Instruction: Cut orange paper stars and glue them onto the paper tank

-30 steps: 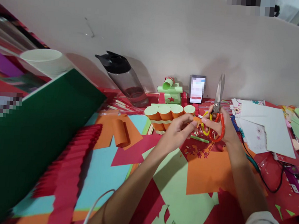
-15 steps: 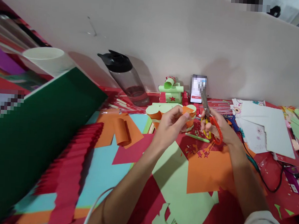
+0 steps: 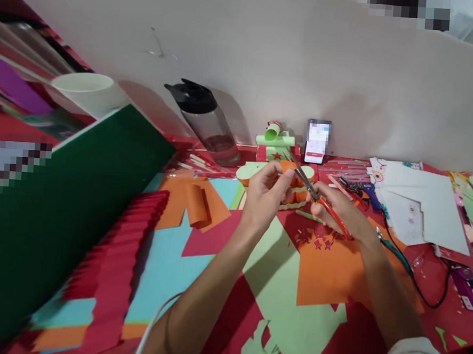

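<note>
My left hand (image 3: 264, 192) pinches a small orange paper piece (image 3: 288, 166) between thumb and fingertips. In my right hand (image 3: 333, 204) is a pair of scissors (image 3: 307, 182) with red and yellow handles. Their blades are parted and point up and left, close to the orange paper; whether they touch it I cannot tell. Behind both hands stands an orange and pale green paper model (image 3: 299, 194), partly hidden. Beyond it sits a light green rolled-paper model (image 3: 276, 142) with a red star. Small red paper stars (image 3: 321, 243) lie below the right hand.
A dark green board (image 3: 77, 220) leans at the left, near a tilted water bottle (image 3: 211, 127). A phone (image 3: 317, 142) rests against the wall. Orange paper (image 3: 327, 273) and light green paper (image 3: 281, 292) cover the front. Pliers (image 3: 396, 252) and a glue gun (image 3: 373, 196) lie at right.
The scissors have swung from upright to pointing left, bringing their blades to the orange paper piece. The right hand has turned and shifted slightly left; the left still pinches the paper.
</note>
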`<state>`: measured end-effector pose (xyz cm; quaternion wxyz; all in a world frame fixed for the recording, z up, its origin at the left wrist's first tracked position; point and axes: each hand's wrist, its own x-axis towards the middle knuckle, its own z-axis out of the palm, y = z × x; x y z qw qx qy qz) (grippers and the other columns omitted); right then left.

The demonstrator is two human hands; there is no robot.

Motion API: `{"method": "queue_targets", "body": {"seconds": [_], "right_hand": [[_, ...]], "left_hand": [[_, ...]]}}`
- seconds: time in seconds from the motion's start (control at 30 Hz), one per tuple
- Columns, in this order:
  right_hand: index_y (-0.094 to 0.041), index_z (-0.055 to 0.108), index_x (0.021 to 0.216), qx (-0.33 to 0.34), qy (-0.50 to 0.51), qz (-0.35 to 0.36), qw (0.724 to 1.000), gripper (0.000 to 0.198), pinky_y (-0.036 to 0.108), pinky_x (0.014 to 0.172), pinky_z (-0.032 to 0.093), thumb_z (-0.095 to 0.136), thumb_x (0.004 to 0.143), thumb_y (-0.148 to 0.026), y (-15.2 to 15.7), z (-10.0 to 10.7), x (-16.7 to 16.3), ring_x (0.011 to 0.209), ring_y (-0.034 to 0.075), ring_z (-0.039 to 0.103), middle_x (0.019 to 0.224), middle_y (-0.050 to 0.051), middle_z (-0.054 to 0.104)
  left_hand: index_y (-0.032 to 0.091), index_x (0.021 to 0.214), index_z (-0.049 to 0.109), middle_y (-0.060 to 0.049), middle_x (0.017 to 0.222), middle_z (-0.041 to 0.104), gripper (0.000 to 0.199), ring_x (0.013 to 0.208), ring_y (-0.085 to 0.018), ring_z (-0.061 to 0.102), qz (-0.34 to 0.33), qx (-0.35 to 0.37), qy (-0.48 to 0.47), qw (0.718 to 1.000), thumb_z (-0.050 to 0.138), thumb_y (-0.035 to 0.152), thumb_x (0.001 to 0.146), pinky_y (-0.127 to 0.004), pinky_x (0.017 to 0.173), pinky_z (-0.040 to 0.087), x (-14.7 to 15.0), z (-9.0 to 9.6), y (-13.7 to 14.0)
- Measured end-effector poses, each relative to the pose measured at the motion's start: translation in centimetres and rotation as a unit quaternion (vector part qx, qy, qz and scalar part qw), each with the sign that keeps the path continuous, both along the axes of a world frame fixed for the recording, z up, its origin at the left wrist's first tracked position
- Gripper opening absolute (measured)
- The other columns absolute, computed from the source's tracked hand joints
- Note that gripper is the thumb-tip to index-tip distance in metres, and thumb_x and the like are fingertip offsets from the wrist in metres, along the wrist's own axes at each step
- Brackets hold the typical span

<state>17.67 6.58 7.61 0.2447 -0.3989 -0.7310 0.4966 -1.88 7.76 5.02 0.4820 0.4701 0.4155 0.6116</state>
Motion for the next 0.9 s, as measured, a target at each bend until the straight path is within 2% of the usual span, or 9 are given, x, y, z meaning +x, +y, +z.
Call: {"method": "queue_targets", "body": {"seconds": [0.13,0.37,0.63,0.9], "right_hand": [[-0.023,0.055,0.103,-0.054,0.047,0.001,0.997,0.063,0.026,0.057,0.045,0.058,0.089,-0.085,0.0,-0.6,-0.4,0.063,0.014,0.053,0.076,-0.001,0.059],[-0.024,0.056,0.103,-0.079,0.079,-0.011,0.994,0.058,0.023,0.047,0.044,0.062,0.091,-0.081,0.6,-2.6,-0.6,0.055,0.013,0.05,0.07,-0.002,0.059],[-0.023,0.055,0.101,-0.059,0.075,-0.02,0.995,0.059,0.022,0.048,0.044,0.059,0.092,-0.081,-0.1,-1.1,-1.1,0.054,0.011,0.05,0.07,-0.003,0.058],[-0.022,0.055,0.101,-0.058,0.08,-0.026,0.995,0.061,0.022,0.046,0.041,0.059,0.092,-0.082,-0.1,-1.1,-1.2,0.051,0.01,0.049,0.069,-0.004,0.058]], "left_hand": [[0.023,0.072,0.045,0.007,0.051,0.05,0.041,0.043,-0.008,0.046,-0.003,0.004,-0.001,1.0,0.076,0.045,0.087,-0.02,0.045,0.035,0.1,0.1,-0.1],[0.023,0.071,0.043,0.007,0.05,0.049,0.041,0.042,-0.008,0.044,-0.007,0.0,-0.009,1.0,0.076,0.043,0.086,-0.021,0.044,0.034,0.2,0.4,-0.2],[0.023,0.071,0.044,0.008,0.05,0.048,0.036,0.043,-0.009,0.044,-0.005,-0.003,-0.003,1.0,0.072,0.038,0.087,-0.021,0.044,0.034,0.1,0.5,-0.3],[0.024,0.069,0.043,0.007,0.05,0.049,0.034,0.044,-0.009,0.046,-0.004,-0.006,0.005,1.0,0.07,0.035,0.086,-0.022,0.046,0.034,0.1,0.9,-0.4]]}}
